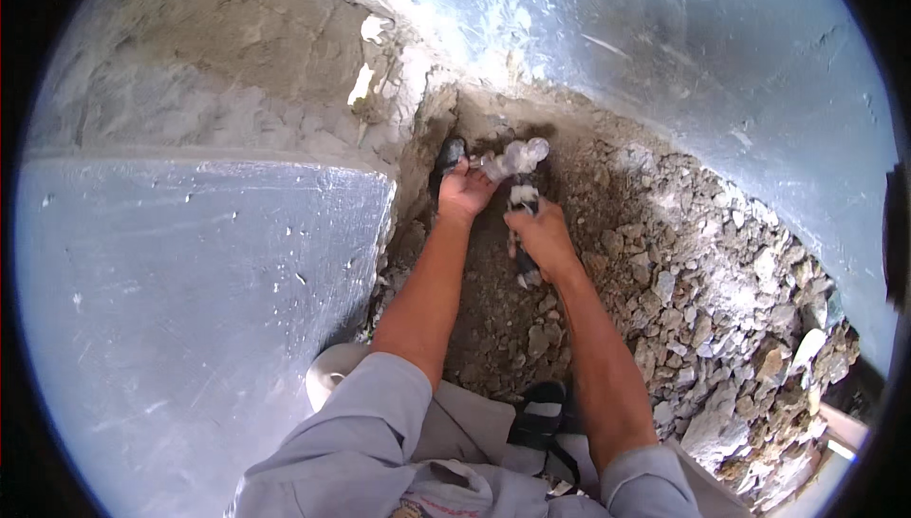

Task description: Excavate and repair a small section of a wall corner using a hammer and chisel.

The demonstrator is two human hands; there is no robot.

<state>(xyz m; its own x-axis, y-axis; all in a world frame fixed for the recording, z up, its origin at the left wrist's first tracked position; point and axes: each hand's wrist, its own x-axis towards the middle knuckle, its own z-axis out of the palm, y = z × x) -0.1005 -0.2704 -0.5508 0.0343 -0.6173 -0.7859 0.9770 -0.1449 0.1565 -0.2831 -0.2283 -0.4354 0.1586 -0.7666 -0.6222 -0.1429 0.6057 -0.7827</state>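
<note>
Black handle with whitish bands [523, 197]: clasped in my right hand [541, 231], its lower end jutting below the fist.
Left hand: partly curled, palm upward, my left hand [465, 188] lies at the left end of the tool, fingers against a black rounded piece [450, 151]; I cannot tell whether they close on it.
Pale grey knobbly metal head [520, 157]: lies just above the black handle and reaches toward my left fingers; dust and glare hide its exact form.
Place of the tool: over the far left corner of the brown earth pit [489, 305], near where both walls meet.
Handling: I judge a firm right grip, loose elbows and left fingers clear of the head would serve best.
Footing: a black shoe with pale straps [543, 412] shows at the near edge of the pit; even weight should steady my arms.
Rubble: a heap of broken grey-brown stones [702, 319] fills the pit's right side, so my right elbow wants room.
Walls: smooth blue-grey left wall [190, 290], curved blue-grey far wall [683, 44].
Ledge: rough sandy-brown ledge [256, 44] beyond the left wall.
</note>
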